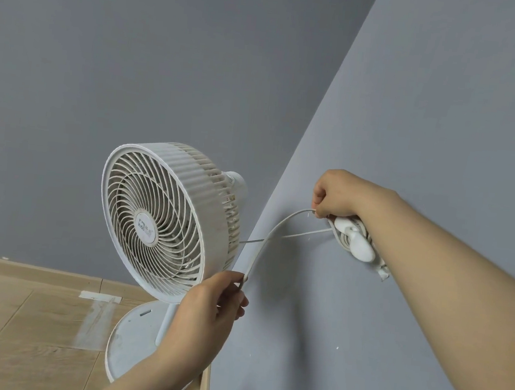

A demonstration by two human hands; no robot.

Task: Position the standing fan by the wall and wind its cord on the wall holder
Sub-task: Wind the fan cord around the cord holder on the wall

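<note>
The white fan (164, 220) stood on the floor (15, 312) in the corner, close to the grey wall (417, 116). The right hand (342, 192) pinched the cord (273, 231) beside the wall holder (356, 241), which had cord wound on it. The left hand (209, 310) pinched the cord lower down.

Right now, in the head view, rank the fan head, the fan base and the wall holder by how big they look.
1. Fan head, clearly the largest.
2. Fan base, though the left hand and its forearm hide part of it.
3. Wall holder, the smallest, even though it sits nearer the camera.
</note>
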